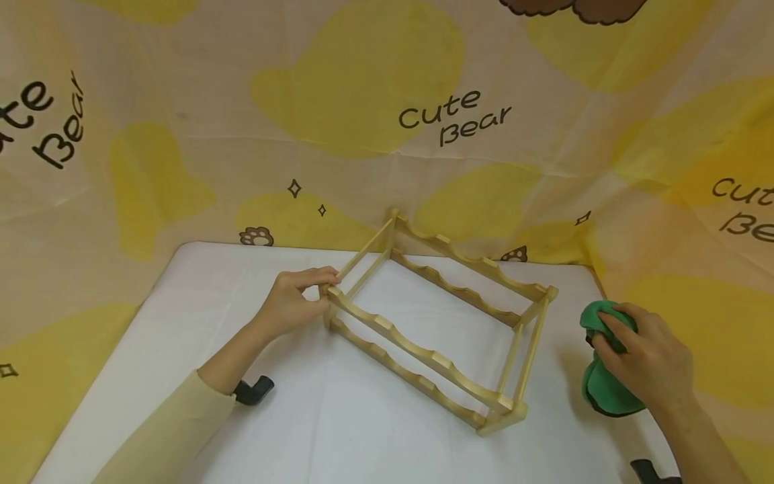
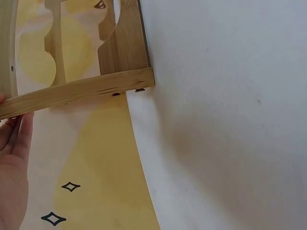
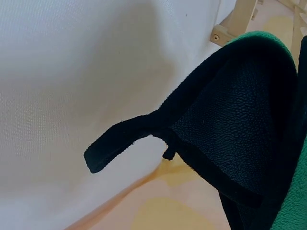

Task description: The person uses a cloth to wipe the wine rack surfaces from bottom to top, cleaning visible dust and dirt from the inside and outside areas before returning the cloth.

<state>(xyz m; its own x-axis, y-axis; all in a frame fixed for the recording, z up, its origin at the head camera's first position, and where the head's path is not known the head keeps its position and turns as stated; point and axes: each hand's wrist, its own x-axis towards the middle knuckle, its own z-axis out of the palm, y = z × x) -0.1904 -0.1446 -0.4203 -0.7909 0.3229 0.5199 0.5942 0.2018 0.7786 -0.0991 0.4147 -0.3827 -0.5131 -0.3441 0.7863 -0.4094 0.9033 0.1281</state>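
A pale wooden rack (image 1: 435, 359) with scalloped rails on two levels sits at an angle on the white table. My left hand (image 1: 296, 299) grips its left corner between thumb and fingers. In the left wrist view that hand (image 2: 14, 163) is partly cut off, with its fingers against a wooden bar (image 2: 81, 91) of the rack. To the right of the rack, my right hand (image 1: 650, 353) holds a bunched green cloth (image 1: 611, 390), thumb and fingers pinching it. The right wrist view shows the cloth's dark underside (image 3: 235, 110), black edging and a black loop; the hand is out of sight there.
A white cover lies over the table (image 1: 254, 444). Behind and at both sides hangs a yellow patterned curtain (image 1: 345, 87) with printed lettering. Black curved pieces (image 1: 256, 390) show beside the left wrist and below the right one.
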